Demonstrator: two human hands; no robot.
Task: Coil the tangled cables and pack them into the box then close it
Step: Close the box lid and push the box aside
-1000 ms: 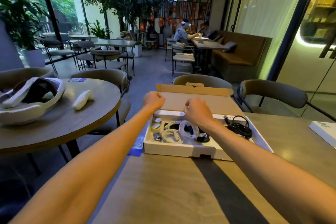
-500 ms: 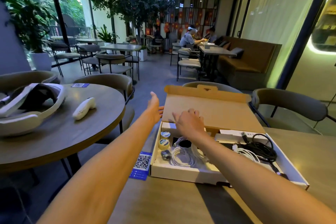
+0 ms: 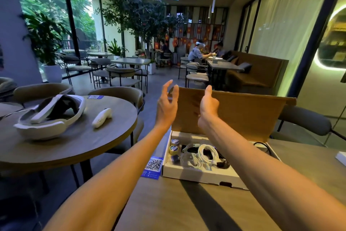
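Note:
A white cardboard box (image 3: 196, 174) stands open on the wooden table. Its brown lid (image 3: 243, 114) is raised nearly upright behind it. Coiled white cables (image 3: 204, 154) lie in the middle of the box, and a black cable (image 3: 262, 145) shows at the back right. My left hand (image 3: 166, 101) is held up at the lid's left edge, fingers spread and gently curved. My right hand (image 3: 207, 107) lies against the lid's inner face with the thumb pointing up. Its fingers are hidden from me.
Small tape rolls (image 3: 174, 147) sit in the box's left end. A blue QR card (image 3: 153, 166) lies left of the box. The round table (image 3: 74, 146) on the left bears a white headset (image 3: 50, 116) and controller (image 3: 102, 117). A chair (image 3: 303, 122) stands behind the lid.
The lid has swung up from lying flat behind the box to nearly upright. Both hands rose with it, and my view tilted up.

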